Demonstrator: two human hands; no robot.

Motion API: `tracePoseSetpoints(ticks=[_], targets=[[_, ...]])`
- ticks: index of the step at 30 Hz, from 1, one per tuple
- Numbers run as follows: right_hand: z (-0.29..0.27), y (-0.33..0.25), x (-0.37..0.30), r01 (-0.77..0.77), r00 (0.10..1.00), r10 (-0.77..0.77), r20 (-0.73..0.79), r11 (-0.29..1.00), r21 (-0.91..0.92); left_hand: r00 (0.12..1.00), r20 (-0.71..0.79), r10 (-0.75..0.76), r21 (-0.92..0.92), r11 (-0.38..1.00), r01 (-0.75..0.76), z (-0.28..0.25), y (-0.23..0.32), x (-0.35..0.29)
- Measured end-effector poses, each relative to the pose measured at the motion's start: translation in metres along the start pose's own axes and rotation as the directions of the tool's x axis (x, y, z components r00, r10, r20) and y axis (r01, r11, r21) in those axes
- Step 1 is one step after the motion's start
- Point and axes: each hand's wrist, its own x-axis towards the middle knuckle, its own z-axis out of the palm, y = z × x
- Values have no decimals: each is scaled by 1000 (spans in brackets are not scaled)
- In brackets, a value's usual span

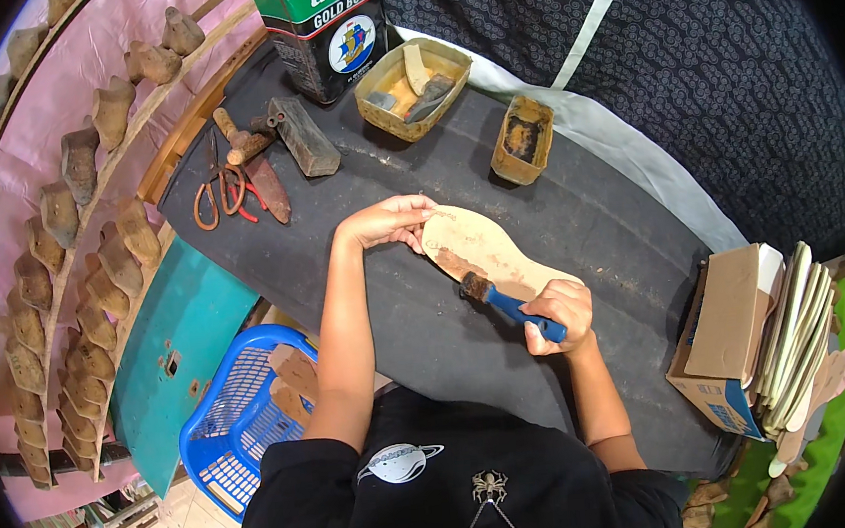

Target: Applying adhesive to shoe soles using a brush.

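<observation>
A tan insole lies slantwise over the dark tabletop, with a wet brownish patch along its near edge. My left hand pinches its wide far-left end between thumb and fingers. In my right hand is a brush with a blue handle, my fingers wrapped round it. Its dark, caked bristles touch the insole's near edge beside the wet patch. The insole's narrow end reaches behind my right hand, which partly hides it.
Beyond my hands stand a small crusted tub, a larger tub with scraps and a tall can. Scissors, a hammer and a dark block lie far left. A cardboard box stands right, a blue basket lower left.
</observation>
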Motion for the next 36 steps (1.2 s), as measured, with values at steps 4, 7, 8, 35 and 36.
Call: tracePoseSetpoints(ticks=[4, 7, 8, 35, 36], targets=[[-2, -5, 4, 24, 998, -25, -49, 1000, -19, 1000, -8, -4, 9, 1000, 4, -2, -1, 0], [9, -6, 8, 7, 997, -8, -76, 1000, -3, 1000, -7, -11, 11, 1000, 11, -3, -2, 1], [12, -4, 9, -7, 996, 9, -85, 1000, 19, 1000, -2, -15, 23, 1000, 16, -3, -1, 3], [-5, -9, 7, -8, 998, 9, -66, 1000, 9, 1000, -5, -4, 20, 1000, 4, -4, -3, 2], [0, -8, 8, -17, 999, 18, -42, 999, 30, 1000, -4, -5, 22, 1000, 5, -4, -3, 2]])
